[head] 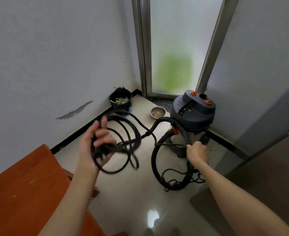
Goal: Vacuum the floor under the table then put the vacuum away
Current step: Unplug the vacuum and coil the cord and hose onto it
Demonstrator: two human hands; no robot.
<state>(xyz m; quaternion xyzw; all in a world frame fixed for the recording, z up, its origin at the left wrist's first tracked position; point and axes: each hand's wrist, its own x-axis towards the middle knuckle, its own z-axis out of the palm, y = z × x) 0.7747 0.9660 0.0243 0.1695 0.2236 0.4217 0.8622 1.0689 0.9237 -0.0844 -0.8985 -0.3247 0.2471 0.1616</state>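
**Cord Being Coiled Beside Vacuum**

A coiled black cord [123, 142] is being held in loops by the left hand [96, 142], its fingers curled round the bundle, at about nine o'clock from the vacuum [194, 114]. A thin strand of cord is being pinched by the right hand [197, 152], just in front of the canister at its six o'clock. The hose [155, 166] is being left looped on the floor [131, 193] below that hand. The vacuum is being kept upright near the frosted door [172, 48]. A bin [120, 103] is standing at ten o'clock from the vacuum and a bowl [157, 113] just beside it at nine. A wooden table [24, 184] is being shown at lower left.
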